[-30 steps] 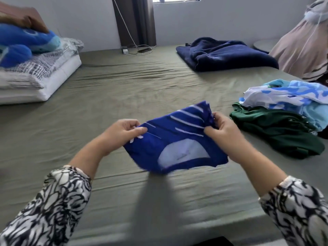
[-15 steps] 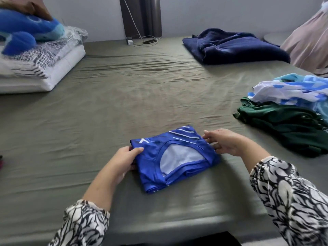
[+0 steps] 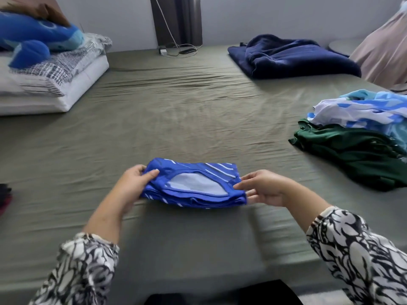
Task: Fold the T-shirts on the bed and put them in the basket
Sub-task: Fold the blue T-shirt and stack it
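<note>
A folded blue T-shirt (image 3: 193, 183) with white stripes and a pale collar lining lies near the front of the olive-green bed (image 3: 187, 111). My left hand (image 3: 132, 186) grips its left end, thumb on top and fingers underneath. My right hand (image 3: 264, 190) holds its right end, thumb on the collar edge and fingers below the fold. To the right lies a pile of unfolded shirts: a dark green one (image 3: 356, 153) with a white-and-blue patterned one (image 3: 363, 108) on top. No basket is in view.
A navy blanket (image 3: 290, 56) lies at the back right. Striped pillows (image 3: 48, 78) with a blue plush toy (image 3: 37, 38) sit at the back left. A charger and cable (image 3: 176, 50) rest near the curtain. Dark and red cloth (image 3: 4, 199) shows at the left edge.
The blue shirt went from being held up in the air to lying folded on the bed. Both hands now grip its two ends, and its front edge has risen a little.
</note>
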